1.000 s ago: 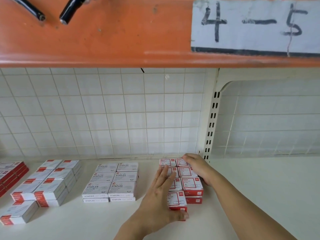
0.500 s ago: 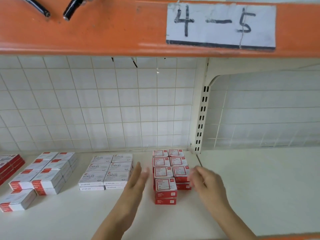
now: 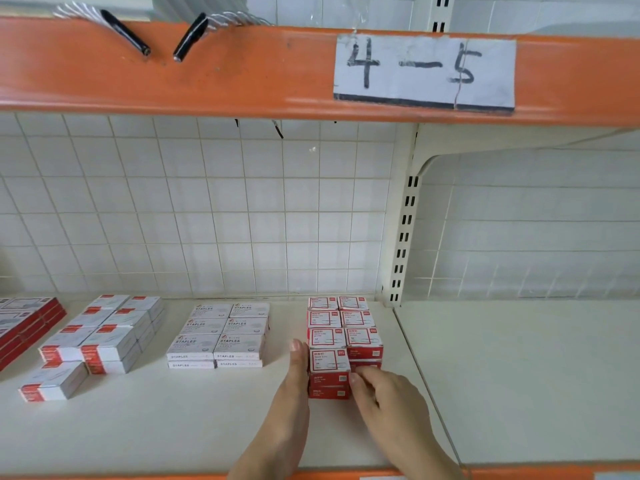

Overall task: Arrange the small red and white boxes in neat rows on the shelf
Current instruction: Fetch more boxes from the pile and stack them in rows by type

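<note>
A cream shelf backed by white tile holds the red and white boxes, stacked two columns wide at five o'clock. Left hand, fingers straight and together, presses the front stack's left side; right hand curls fingertips against its right.

red boxes cut by left edge | box print too small to read

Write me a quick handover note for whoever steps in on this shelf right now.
Left hand: fingers straight, flat against the left side of the front box stack.
Right hand: fingers curled at that stack's right front corner; grip unclear.
Red and white boxes: two columns by the slotted upright, left column one stack longer.
Done: block squared.
Left: even the front row.
</note>
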